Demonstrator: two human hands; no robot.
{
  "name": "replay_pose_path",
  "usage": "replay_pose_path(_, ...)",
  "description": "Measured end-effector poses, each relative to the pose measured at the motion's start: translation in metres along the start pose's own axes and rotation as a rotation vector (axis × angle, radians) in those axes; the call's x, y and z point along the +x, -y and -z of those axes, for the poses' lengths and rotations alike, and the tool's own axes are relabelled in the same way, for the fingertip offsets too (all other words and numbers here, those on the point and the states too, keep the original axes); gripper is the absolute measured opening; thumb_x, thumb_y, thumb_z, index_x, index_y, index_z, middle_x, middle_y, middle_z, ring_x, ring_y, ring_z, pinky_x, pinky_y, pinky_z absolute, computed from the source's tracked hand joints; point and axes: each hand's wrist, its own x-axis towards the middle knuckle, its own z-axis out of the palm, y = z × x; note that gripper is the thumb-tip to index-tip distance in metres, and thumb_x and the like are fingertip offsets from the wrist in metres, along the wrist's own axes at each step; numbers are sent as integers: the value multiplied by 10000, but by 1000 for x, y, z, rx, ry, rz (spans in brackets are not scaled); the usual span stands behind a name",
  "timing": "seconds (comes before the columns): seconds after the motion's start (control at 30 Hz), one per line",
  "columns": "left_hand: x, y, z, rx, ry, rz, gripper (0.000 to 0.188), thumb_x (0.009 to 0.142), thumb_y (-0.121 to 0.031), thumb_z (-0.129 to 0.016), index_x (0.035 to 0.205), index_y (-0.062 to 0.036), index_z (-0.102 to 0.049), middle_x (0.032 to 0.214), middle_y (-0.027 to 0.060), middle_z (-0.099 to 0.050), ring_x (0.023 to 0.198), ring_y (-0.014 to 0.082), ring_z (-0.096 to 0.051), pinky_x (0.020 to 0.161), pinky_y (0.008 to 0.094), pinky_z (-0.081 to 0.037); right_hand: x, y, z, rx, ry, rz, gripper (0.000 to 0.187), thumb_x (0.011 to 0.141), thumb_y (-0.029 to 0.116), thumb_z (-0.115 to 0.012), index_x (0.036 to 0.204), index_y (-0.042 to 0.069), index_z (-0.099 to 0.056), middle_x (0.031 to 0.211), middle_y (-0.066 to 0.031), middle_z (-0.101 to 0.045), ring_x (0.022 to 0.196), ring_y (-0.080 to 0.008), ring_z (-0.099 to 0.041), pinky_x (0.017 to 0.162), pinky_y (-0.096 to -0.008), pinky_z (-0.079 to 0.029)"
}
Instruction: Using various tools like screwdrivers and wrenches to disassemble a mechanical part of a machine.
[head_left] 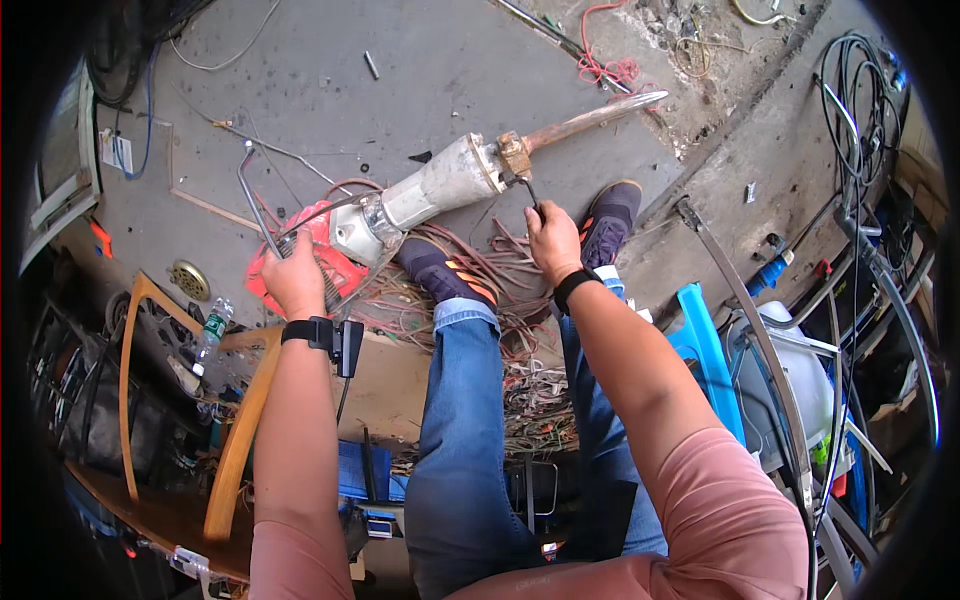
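A demolition hammer (435, 185) with a pale grey barrel lies slantwise on the floor. From its rusty front collar (514, 157), a pointed steel chisel (595, 118) sticks out to the upper right. My left hand (293, 280) is closed on the hammer's red rear housing (340, 266), by a dark ribbed part; its fingertips are partly hidden. Below the collar, my right hand (553, 240) is closed around a thin black bent rod (530, 190) that reaches up to it. Whether this rod is a separate tool or part of the hammer I cannot tell.
Reddish cables (480, 255) and wire scraps (540, 400) lie around my shoes. A wooden chair frame (250, 430) and a plastic bottle (212, 330) are at left. To the right are a blue plastic piece (708, 350), curved metal tubes (745, 300) and a coiled black cable (850, 110).
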Motion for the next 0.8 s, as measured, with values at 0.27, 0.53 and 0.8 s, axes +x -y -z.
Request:
replay_pose_path(0.27, -3, -3, -4, -53, 26, 0, 337, 733, -285, -620, 826, 38, -598, 776, 174, -629, 730, 315, -596, 695, 374, -442, 3, -14, -5, 509, 42, -281, 226, 821, 216, -560, 794, -2, -610, 613, -149, -576, 551, -254, -558, 552, -353, -431)
replay_pose_path(0.53, -3, -4, -1, 15, 34, 20, 392, 737, -316, -638, 890, 42, -594, 839, 181, -635, 777, 321, -602, 717, 372, -439, 12, -18, 21, 974, 258, -481, 204, 856, 137, -537, 784, -41, -607, 599, -41, -565, 493, -98, -500, 463, -232, -390)
replay_pose_path(0.8, -2, -1, 0, 6, -2, 2, 395, 743, -302, -640, 931, 42, -589, 848, 176, -636, 783, 310, -605, 721, 368, -440, 10, 23, 51, 311, 230, -366, 323, 848, 246, -487, 817, -34, -644, 626, -175, -608, 630, -252, -613, 623, -347, -463)
